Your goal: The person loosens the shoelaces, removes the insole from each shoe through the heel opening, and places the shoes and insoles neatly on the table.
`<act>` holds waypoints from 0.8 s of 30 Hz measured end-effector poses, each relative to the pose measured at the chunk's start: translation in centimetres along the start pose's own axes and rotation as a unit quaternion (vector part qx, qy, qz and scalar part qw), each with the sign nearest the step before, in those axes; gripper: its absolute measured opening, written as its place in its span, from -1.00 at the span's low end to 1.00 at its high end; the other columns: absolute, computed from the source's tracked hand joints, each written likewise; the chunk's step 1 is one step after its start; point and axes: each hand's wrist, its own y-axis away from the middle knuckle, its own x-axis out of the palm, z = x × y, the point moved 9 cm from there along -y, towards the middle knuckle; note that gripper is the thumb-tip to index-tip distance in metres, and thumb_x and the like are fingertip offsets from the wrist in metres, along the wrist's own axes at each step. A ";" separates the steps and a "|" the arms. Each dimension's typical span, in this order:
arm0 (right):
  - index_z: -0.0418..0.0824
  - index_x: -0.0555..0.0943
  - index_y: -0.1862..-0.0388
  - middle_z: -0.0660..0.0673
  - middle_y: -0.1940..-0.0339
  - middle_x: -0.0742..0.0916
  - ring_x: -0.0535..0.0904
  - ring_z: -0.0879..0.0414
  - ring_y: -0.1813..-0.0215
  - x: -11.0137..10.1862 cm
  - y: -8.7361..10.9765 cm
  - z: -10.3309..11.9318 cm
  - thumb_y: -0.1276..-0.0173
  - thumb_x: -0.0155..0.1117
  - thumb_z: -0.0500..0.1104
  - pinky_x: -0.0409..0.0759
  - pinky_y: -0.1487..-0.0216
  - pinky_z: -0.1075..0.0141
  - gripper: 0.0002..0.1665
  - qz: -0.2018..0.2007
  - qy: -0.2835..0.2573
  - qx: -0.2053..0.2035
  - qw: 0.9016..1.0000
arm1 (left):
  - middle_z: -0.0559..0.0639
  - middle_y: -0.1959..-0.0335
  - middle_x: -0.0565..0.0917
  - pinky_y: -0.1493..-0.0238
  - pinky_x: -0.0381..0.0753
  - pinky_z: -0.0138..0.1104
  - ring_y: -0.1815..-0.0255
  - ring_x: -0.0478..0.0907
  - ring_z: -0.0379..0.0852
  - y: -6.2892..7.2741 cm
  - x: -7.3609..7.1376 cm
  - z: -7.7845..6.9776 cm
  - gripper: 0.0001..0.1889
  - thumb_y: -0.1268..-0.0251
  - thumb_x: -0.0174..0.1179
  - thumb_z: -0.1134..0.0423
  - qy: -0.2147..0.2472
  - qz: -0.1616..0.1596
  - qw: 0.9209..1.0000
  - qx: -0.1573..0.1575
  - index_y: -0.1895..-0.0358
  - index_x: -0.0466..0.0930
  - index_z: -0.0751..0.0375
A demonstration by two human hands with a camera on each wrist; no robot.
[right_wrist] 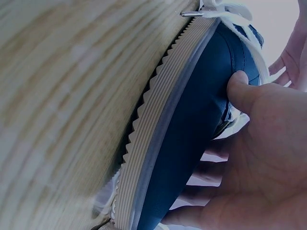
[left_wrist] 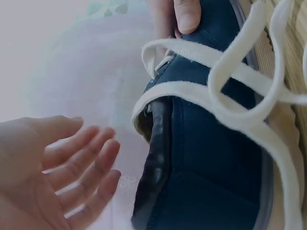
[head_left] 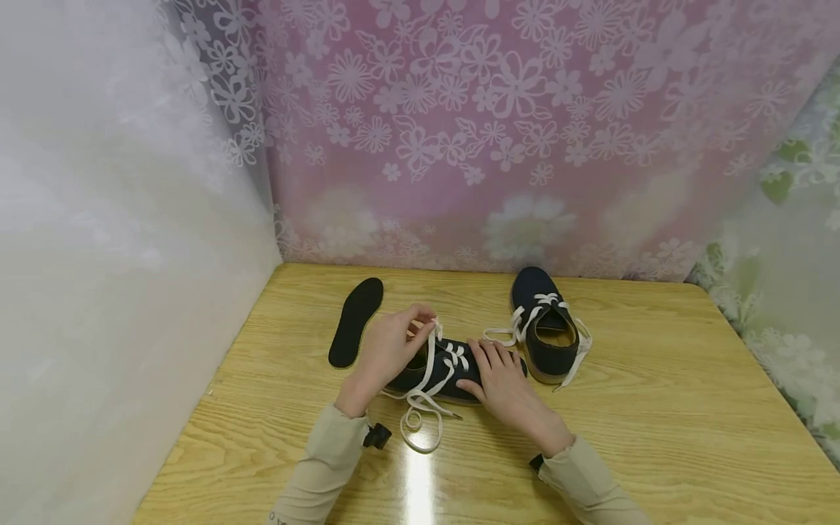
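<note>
A dark navy shoe (head_left: 469,379) with white laces (head_left: 426,401) lies sideways on the table, its toe to the right. Across the toe part my right hand (head_left: 505,379) holds it, thumb (right_wrist: 240,88) on the near side and fingers over the far side. My left hand (head_left: 394,343) hovers by the shoe's opening, close to a lace that loops over it. In the left wrist view, that hand's fingers (left_wrist: 91,167) are loosely bent, with nothing between them and a gap to the lace.
Behind and to the right stands a second navy shoe (head_left: 553,354), its white laces loose at both sides. A black insole (head_left: 356,321) lies at the back left. Floral cloth (head_left: 459,146) hangs behind the wooden table (head_left: 656,408).
</note>
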 end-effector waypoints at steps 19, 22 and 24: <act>-0.35 0.32 -0.50 -0.42 -0.38 0.47 0.33 -0.41 -0.42 0.0 0.2 0.4 -0.46 0.27 0.12 0.31 -0.30 -0.39 -0.16 0.003 -0.002 0.010 1.000 | -0.12 0.28 0.79 0.48 0.56 -0.45 0.46 0.70 -0.23 0.3 -0.2 -0.1 -0.90 -0.45 0.28 0.10 0.014 -0.022 1.000 -0.010 0.15 0.71 -0.01; -0.36 0.32 -0.50 -0.42 -0.37 0.47 0.33 -0.41 -0.41 -0.1 0.2 0.6 -0.45 0.28 0.11 0.31 -0.30 -0.39 -0.16 0.001 -0.002 0.008 1.000 | -0.11 0.16 0.80 0.44 0.59 -0.44 0.41 0.72 -0.23 0.3 0.3 -0.1 -0.84 -0.48 0.24 0.10 0.017 0.010 1.000 -0.004 0.01 0.72 -0.02; -0.36 0.32 -0.50 -0.41 -0.36 0.47 0.34 -0.41 -0.41 -0.1 0.2 0.7 -0.45 0.28 0.11 0.31 -0.30 -0.39 -0.16 0.000 -0.001 0.008 1.000 | -0.10 0.11 0.79 0.43 0.58 -0.44 0.38 0.71 -0.22 0.4 0.6 0.0 -0.78 -0.50 0.23 0.09 0.007 0.034 0.999 -0.004 -0.07 0.71 0.00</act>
